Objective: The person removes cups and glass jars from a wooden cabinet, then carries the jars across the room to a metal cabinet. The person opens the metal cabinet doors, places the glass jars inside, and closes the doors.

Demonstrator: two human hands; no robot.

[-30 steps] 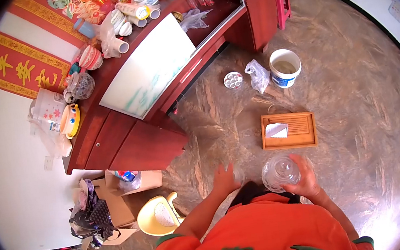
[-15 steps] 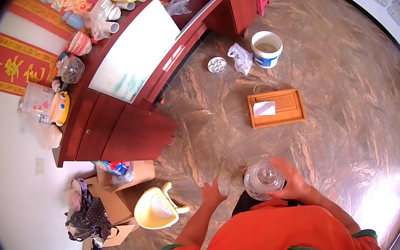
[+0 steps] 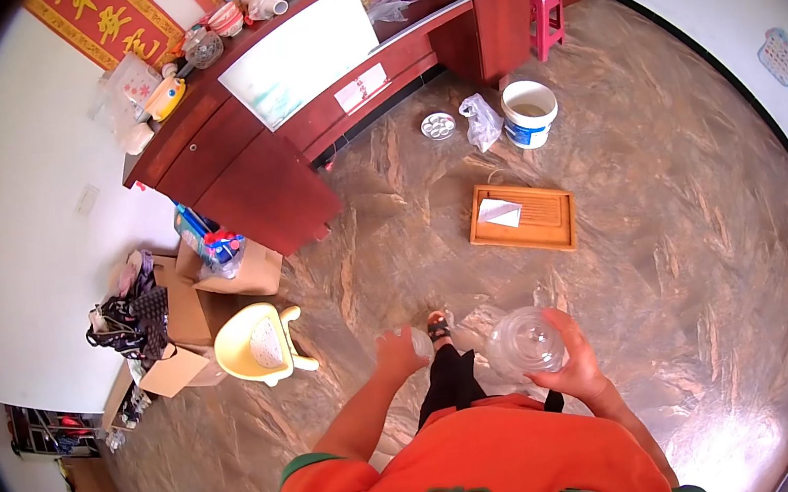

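My right hand [image 3: 576,361] is closed around the side of a clear, round glass vessel [image 3: 518,343], held over the floor in front of my body. Its see-through walls make its exact kind hard to tell. On the other side, my left hand [image 3: 396,355] has its fingers curled on a small clear cup-like piece [image 3: 423,344], partly hidden by the hand. Between the two hands, my sandalled foot [image 3: 437,326] shows on the floor.
Ahead lies a wooden tea tray [image 3: 549,216] bearing a white paper [image 3: 501,212]. Beyond it stand a white bucket [image 3: 531,128], a plastic bag [image 3: 480,123] and a metal tray of cups [image 3: 438,126]. A yellow child's chair [image 3: 240,344] and cardboard boxes [image 3: 253,269] are left.
The view has shifted as I step forward, and a foot now shows. Both hands still hold their clear pieces. My left hand has risen slightly in the view and moved a little left.
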